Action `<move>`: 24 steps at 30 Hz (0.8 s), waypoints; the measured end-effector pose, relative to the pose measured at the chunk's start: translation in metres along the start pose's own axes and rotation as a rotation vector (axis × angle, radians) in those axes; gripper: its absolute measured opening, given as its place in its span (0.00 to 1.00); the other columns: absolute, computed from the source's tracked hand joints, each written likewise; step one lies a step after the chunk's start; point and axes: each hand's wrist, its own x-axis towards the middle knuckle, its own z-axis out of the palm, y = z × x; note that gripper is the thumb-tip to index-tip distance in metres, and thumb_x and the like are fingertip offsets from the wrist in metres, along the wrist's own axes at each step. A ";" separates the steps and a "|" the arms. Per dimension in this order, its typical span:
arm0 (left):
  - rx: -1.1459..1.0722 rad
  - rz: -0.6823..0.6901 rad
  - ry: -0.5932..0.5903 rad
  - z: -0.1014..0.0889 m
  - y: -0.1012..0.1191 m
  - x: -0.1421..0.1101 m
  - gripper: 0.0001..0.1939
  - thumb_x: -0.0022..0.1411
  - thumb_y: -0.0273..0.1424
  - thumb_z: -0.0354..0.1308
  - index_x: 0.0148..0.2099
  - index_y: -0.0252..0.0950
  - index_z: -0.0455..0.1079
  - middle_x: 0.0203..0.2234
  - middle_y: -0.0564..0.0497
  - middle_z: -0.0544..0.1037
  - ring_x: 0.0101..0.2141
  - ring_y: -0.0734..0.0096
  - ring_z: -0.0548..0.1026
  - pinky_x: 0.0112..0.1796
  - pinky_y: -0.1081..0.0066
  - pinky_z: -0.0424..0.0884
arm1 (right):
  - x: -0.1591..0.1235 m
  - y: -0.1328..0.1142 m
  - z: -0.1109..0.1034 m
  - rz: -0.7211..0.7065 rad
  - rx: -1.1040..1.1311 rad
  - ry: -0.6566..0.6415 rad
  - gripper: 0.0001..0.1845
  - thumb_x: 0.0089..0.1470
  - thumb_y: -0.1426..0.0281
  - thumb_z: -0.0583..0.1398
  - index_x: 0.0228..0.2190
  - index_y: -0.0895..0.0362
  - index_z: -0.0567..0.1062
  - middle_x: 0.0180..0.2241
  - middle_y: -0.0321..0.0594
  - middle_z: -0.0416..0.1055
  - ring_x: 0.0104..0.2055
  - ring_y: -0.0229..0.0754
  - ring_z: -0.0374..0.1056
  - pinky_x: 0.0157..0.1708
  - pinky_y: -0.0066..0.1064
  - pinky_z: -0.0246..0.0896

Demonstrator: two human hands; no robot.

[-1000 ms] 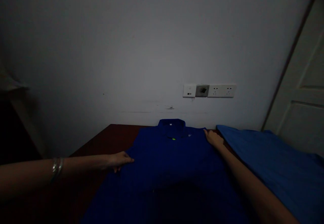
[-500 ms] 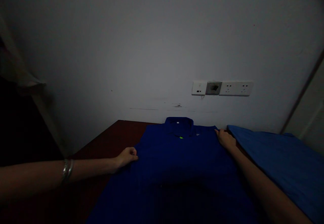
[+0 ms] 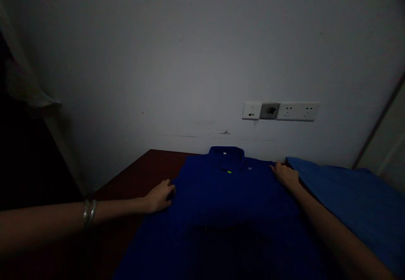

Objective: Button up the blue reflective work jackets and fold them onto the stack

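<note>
A dark blue polo shirt (image 3: 218, 191) lies spread front up, its collar towards the wall and a small bright green tag below the neck opening. At the shirt's left edge, my left hand (image 3: 160, 196) is closed, fingers curled over the cloth; a silver bangle circles that wrist. My right hand (image 3: 285, 174) grips the shirt at its right shoulder, thumb and fingers closed on the fabric. The lower part of the shirt fades into deep shadow.
Under the shirt is a dark red-brown table (image 3: 142, 172) against the pale wall (image 3: 190, 60). A lighter blue cloth (image 3: 344, 204) lies to the right, close to my right forearm. Wall sockets (image 3: 298, 112) sit above. Pale fabric (image 3: 30, 88) hangs at the far left.
The view has shifted slightly, so everything sits a little further right. My left hand has turned more knuckles-up, fingers curling down at the shirt's edge. My right hand stays at the shoulder.
</note>
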 end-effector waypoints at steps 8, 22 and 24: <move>0.056 0.557 -0.105 0.006 0.053 -0.022 0.33 0.61 0.39 0.48 0.64 0.42 0.42 0.63 0.42 0.41 0.61 0.49 0.43 0.56 0.49 0.48 | -0.038 0.004 -0.027 -0.319 0.032 -0.043 0.27 0.59 0.56 0.43 0.47 0.62 0.67 0.50 0.57 0.63 0.53 0.52 0.59 0.49 0.42 0.55; -0.052 0.704 -0.356 0.013 0.058 -0.033 0.29 0.64 0.39 0.43 0.65 0.49 0.38 0.63 0.49 0.39 0.61 0.49 0.35 0.55 0.41 0.36 | -0.114 0.007 -0.037 -0.425 0.208 -0.311 0.38 0.55 0.46 0.37 0.60 0.52 0.49 0.63 0.44 0.41 0.63 0.48 0.39 0.58 0.50 0.35; -0.059 0.701 -0.351 0.012 0.058 -0.035 0.28 0.64 0.40 0.43 0.65 0.48 0.39 0.63 0.50 0.40 0.61 0.49 0.35 0.56 0.42 0.37 | -0.114 0.008 -0.039 -0.424 0.201 -0.310 0.37 0.55 0.46 0.37 0.60 0.52 0.49 0.63 0.44 0.41 0.63 0.48 0.39 0.58 0.50 0.35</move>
